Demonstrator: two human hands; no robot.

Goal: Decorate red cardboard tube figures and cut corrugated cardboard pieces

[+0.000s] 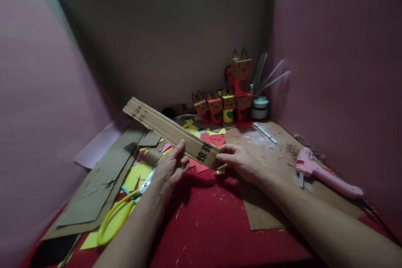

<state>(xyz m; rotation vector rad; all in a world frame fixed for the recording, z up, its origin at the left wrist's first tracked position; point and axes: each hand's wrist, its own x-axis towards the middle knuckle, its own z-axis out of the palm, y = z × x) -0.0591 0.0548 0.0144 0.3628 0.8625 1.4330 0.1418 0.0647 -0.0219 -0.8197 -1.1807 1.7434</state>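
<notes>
A long strip of cardboard (176, 132) with black printing is held up over the table, slanting from upper left to lower right. My left hand (172, 165) grips its lower edge near the middle, thumb on the front face. At the strip's right end, my right hand (235, 160) has its fingers and thumb closed on the cardboard. Yellow-handled scissors (114, 217) lie beside my left forearm. Red paper pieces (215, 140) and other coloured scraps show behind the strip.
Flat cardboard sheets (100, 184) lie at the left. A pink glue gun (329, 176) rests at the right. Small cardboard figures with pointed ears (229, 109) stand at the back beside a pale blue jar (259, 107). A white stick (265, 133) lies before them. Walls enclose three sides.
</notes>
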